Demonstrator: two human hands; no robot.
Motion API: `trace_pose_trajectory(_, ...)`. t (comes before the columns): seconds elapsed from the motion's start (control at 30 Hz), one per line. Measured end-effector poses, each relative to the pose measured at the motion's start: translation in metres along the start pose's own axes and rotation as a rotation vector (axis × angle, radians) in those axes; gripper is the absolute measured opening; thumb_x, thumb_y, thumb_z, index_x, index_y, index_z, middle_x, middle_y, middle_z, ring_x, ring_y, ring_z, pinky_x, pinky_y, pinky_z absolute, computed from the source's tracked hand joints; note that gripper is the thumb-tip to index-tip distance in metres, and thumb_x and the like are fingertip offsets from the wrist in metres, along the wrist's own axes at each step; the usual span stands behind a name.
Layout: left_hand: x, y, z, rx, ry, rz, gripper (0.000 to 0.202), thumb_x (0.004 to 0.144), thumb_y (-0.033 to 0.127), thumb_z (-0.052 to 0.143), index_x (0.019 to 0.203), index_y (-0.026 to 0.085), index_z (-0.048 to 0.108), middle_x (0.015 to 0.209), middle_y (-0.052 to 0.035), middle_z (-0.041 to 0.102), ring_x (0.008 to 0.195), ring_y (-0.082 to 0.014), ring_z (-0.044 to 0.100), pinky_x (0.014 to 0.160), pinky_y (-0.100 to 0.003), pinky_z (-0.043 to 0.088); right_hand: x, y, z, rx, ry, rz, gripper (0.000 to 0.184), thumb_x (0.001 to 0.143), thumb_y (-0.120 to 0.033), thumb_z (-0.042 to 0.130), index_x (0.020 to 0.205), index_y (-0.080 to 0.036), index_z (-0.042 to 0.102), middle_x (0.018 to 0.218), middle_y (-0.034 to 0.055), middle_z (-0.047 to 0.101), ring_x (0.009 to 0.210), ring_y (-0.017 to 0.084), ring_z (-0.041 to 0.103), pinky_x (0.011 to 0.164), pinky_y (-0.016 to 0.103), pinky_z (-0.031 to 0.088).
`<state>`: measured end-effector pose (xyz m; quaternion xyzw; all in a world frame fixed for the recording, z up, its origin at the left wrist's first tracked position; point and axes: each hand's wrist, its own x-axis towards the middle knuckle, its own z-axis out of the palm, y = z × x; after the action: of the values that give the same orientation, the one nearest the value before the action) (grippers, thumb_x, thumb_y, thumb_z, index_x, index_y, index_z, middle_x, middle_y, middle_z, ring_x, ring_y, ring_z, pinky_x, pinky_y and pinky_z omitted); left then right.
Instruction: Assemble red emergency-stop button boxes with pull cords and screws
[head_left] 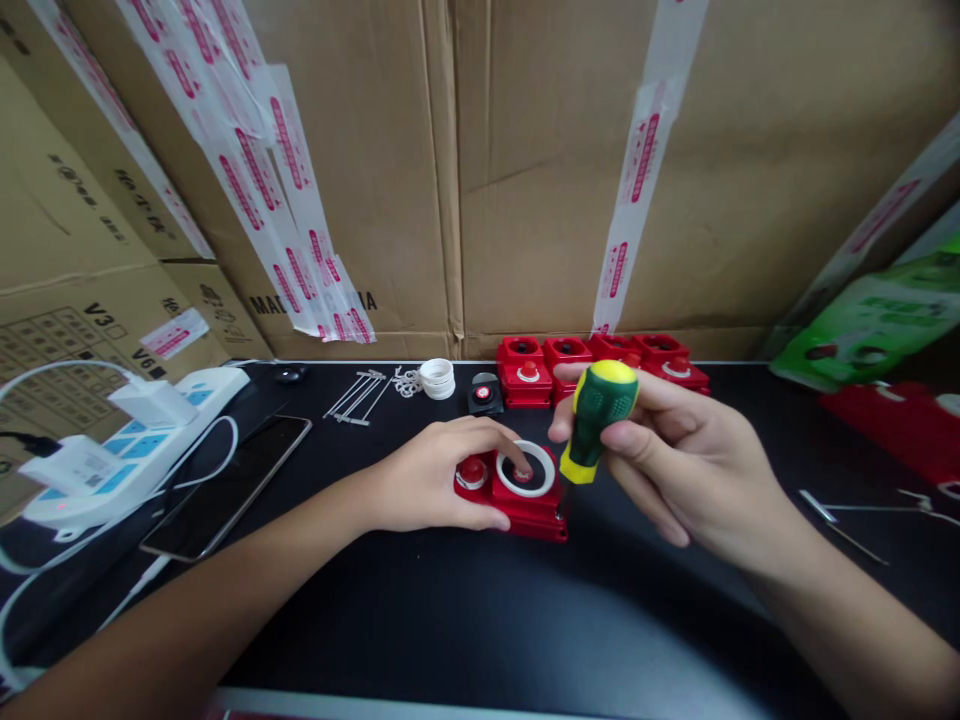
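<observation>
A red plastic box (536, 517) with a red button (472, 471) and a white ring (550, 462) around a black disc lies on the black table. My left hand (450, 470) is wrapped over its left side, holding it down, with a fingertip on the disc's centre. In my right hand (667, 450) is a screwdriver (604, 415) with a green and yellow handle, gripped between thumb and fingers. The screwdriver points down at the box's right edge; its tip meets the area near a corner, though exact contact is hard to see.
Several similar red boxes (527, 372) stand at the back, beside a black part (484, 394), stacked white rings (437, 379) and metal rods (358, 396). At left are a phone (232, 485) and a power strip (135, 440). A green bag (862, 320) and red items (892, 425) sit at right; cardboard (540, 180) rises behind.
</observation>
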<state>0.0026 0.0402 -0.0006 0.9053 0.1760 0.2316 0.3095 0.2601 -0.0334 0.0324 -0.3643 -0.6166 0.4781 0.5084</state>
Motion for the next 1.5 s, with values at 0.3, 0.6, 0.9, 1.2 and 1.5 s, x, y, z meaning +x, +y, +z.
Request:
trace_pose_trajectory(0.3,0.001,0.000,0.002,0.008,0.007,0.017,0.042,0.084,0.029,0.092,0.120,0.023,0.071,0.132,-0.0074,0.072,0.125,-0.0259,0.067,0.112,-0.038,0.048,0.009,0.000,0.004,-0.039,0.135,-0.012,0.031,0.066,-0.024,0.101,0.086,-0.025,0.078,0.072,-0.0048,0.068,0.050,0.006,0.051,0.042,0.016,0.039)
trace_pose_trajectory(0.6,0.001,-0.001,0.001,0.009,0.026,-0.001,0.040,0.085,0.033,0.090,0.119,0.022,0.072,0.128,-0.0092,0.072,0.122,-0.0276,0.068,0.110,-0.039,0.050,0.009,0.003,-0.003,-0.056,0.129,0.042,0.036,0.076,-0.028,0.096,0.103,-0.024,0.075,0.051,-0.0094,0.055,0.035,0.004,0.041,0.036,0.017,0.024)
trace_pose_trajectory(0.9,0.001,-0.001,0.002,0.026,0.056,0.001,0.040,0.084,0.027,0.090,0.119,0.022,0.071,0.127,-0.0079,0.072,0.124,-0.0267,0.065,0.113,-0.040,0.048,0.005,0.001,0.002,-0.108,0.034,0.006,0.031,0.093,-0.040,0.081,0.119,-0.026,0.071,0.099,0.0019,0.073,0.044,0.002,0.043,0.040,0.021,0.033)
trace_pose_trajectory(1.2,0.001,-0.001,0.002,0.088,0.029,-0.007,0.040,0.087,0.030,0.087,0.122,0.022,0.068,0.128,-0.0087,0.069,0.124,-0.0282,0.064,0.114,-0.044,0.048,0.007,0.008,0.005,-0.127,0.206,0.005,0.048,0.063,-0.032,0.103,0.096,-0.025,0.069,0.061,-0.0076,0.058,0.053,0.010,0.049,0.049,0.021,0.044)
trace_pose_trajectory(1.5,-0.001,-0.004,0.002,0.123,0.045,-0.019,0.045,0.083,0.026,0.090,0.122,0.022,0.067,0.130,-0.0081,0.067,0.126,-0.0277,0.062,0.115,-0.042,0.046,0.004,-0.004,0.005,-0.173,0.151,-0.008,0.050,0.077,-0.038,0.095,0.117,-0.022,0.069,0.056,-0.0051,0.063,0.037,0.009,0.045,0.035,0.024,0.035)
